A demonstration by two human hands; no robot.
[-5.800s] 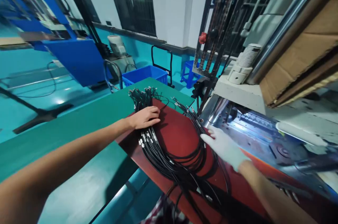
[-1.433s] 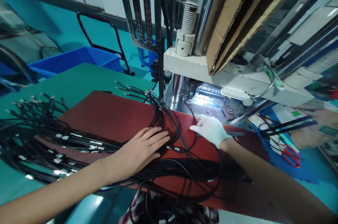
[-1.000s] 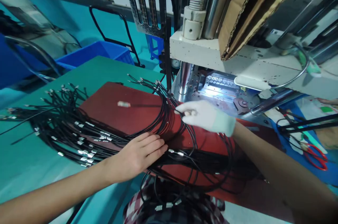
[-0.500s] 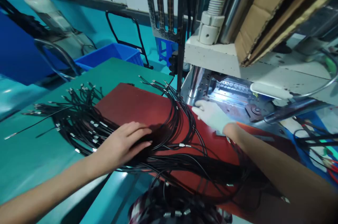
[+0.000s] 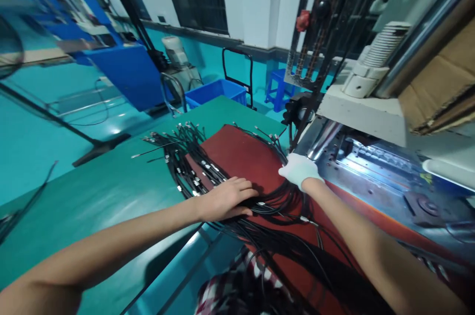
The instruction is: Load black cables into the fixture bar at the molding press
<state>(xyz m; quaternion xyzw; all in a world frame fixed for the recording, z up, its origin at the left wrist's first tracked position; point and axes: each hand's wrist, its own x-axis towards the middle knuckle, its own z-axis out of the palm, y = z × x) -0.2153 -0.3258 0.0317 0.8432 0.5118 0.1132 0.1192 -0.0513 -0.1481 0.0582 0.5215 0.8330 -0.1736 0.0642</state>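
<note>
touching cables (image 5: 270,239), left hand (image 5: 229,199), gloved right hand (image 5: 300,169), blurred yellow marking (image 5: 426,177)

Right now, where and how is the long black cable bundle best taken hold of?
Likely from above, around the stretch of the black cable bundle just right of the left grip in the picture: there the strands run close together along the red board. Avoid the tipped ends, which fan out loosely.
</note>
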